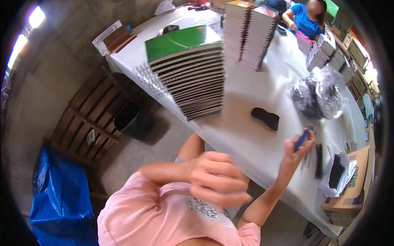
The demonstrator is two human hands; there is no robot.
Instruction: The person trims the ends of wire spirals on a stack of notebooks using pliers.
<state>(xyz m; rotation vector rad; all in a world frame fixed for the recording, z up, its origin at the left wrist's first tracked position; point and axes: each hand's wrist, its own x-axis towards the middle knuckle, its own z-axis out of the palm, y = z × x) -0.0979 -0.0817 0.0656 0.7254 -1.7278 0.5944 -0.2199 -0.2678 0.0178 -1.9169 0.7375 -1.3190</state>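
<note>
My left hand is raised in front of my pink shirt, slightly blurred. Its fingers are curled closed, and whatever the palm holds, if anything, is hidden. Over the table's near right side, my right hand grips a small blue tool; its exact kind does not show. Just below and right of that hand lie black spiral binding coils. A dark, narrow-waisted object rests flat on the table to its left. A tall stack of spiral-bound books with a green cover stands at the left table edge.
On the white table stand more spiral-bound book stacks and a clear plastic bag of dark coils. A cardboard box sits at right. A co-worker in blue is at far right. A black bin and wooden pallet are left.
</note>
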